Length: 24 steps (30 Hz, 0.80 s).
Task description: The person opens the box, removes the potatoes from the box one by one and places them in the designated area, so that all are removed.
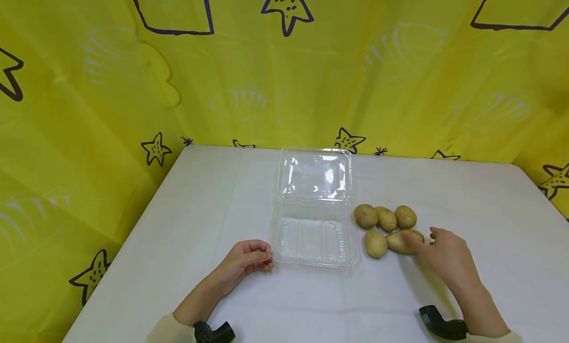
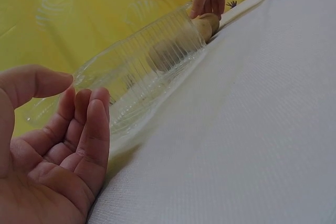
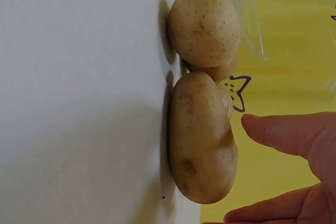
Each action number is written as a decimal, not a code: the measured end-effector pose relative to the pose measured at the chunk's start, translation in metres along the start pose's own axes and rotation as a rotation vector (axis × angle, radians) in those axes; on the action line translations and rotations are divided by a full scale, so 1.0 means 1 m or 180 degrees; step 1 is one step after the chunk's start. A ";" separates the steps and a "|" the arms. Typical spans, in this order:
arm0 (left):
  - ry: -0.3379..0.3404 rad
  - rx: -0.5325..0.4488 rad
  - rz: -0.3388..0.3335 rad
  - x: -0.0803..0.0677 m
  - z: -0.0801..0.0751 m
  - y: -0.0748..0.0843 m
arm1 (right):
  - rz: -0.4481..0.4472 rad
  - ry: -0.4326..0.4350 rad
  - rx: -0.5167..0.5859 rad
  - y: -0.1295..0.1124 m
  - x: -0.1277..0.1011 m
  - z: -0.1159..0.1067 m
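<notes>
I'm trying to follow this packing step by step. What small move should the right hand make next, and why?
Probably close the right hand round the long potato nearest it. Its fingers are spread right at that potato but do not yet grip it, and the clear clamshell box lies open beside the five potatoes, with the left hand resting at its near left corner.

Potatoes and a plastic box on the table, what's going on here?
A person sits at a white table. Their right hand reaches over the nearest of five potatoes, fingers spread around it but not yet gripping. The left hand rests loosely curled beside the open, empty clear clamshell box, which lies left of the potatoes.
</notes>
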<state>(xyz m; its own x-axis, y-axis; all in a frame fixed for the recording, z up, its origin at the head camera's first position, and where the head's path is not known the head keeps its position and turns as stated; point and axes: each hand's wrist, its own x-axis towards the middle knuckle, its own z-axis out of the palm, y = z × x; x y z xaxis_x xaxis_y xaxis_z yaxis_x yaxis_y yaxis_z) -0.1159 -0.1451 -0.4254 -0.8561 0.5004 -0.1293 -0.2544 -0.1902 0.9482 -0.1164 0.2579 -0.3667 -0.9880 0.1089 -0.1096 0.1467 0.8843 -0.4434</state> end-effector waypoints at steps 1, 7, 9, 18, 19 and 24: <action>0.0004 0.0001 -0.0004 0.000 0.000 0.000 | 0.0000 0.0003 0.0005 0.001 0.000 0.000; -0.0018 -0.0011 0.0016 0.000 0.000 0.000 | -0.0045 0.0034 0.0097 0.004 0.001 -0.002; -0.0029 -0.0015 0.0035 0.000 0.000 0.000 | -0.0075 0.0056 0.0115 0.005 0.002 -0.002; -0.0046 -0.0029 0.0022 0.001 0.001 0.004 | -0.0153 0.0064 0.0120 0.009 0.004 -0.004; -0.0043 -0.0036 0.0018 0.001 0.001 0.005 | -0.0162 0.0065 0.0120 0.010 0.004 -0.004; 0.0002 -0.0098 0.0000 0.003 0.001 0.010 | -0.0222 0.0101 0.0122 0.009 0.004 -0.004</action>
<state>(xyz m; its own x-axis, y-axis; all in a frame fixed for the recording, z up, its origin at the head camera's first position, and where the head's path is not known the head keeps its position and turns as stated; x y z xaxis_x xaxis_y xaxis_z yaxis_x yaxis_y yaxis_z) -0.1202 -0.1443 -0.4161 -0.8563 0.5000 -0.1294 -0.2680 -0.2161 0.9389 -0.1195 0.2683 -0.3672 -0.9968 0.0624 -0.0492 0.0784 0.8723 -0.4827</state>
